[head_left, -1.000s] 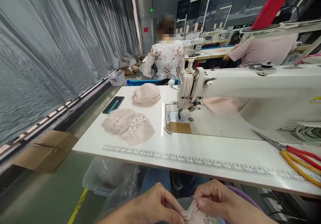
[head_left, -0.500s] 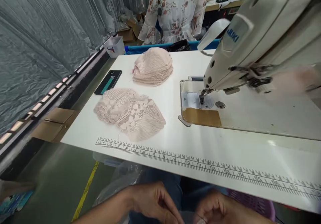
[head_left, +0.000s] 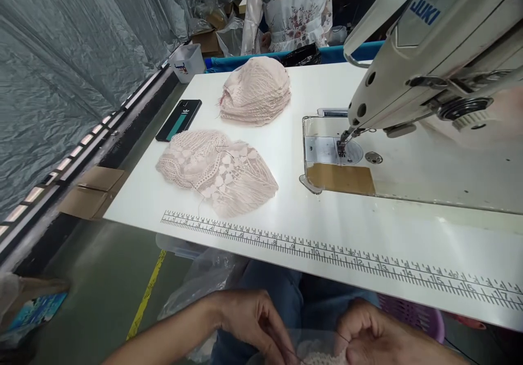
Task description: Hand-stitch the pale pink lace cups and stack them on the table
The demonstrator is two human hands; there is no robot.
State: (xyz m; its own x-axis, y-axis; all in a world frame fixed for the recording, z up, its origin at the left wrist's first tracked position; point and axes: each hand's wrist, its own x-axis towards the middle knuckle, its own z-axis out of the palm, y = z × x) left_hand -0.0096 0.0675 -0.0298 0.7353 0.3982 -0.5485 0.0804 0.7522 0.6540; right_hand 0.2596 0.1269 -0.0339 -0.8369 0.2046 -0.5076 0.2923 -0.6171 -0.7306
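Low over the lap, below the table edge, my left hand (head_left: pixel 255 324) is closed, its fingers pinched at the left side of a pale lace fabric piece (head_left: pixel 324 358). My right hand (head_left: pixel 373 335) grips the same lace from the right with thumb and fingers. Thin dark thread shows at the fingertips of both hands. Most of the lace is cut off by the bottom of the view. On the white table (head_left: pixel 261 229) above lie two lace pieces (head_left: pixel 218 171), partly overlapping, with a loose dark thread on them. A stack of pale pink fabric cups (head_left: pixel 256 91) stands behind.
A sewing machine (head_left: pixel 441 60) stands on the right, its needle over the metal plate (head_left: pixel 327 150). A black phone (head_left: pixel 178 120) lies at the left edge. A ruler scale (head_left: pixel 314 248) runs along the front. Behind the table stands a person in a floral garment (head_left: pixel 292 11).
The view has tilted and shifted slightly. Lace now shows between my hands, which have come up a little into view. The things on the table lie as before.
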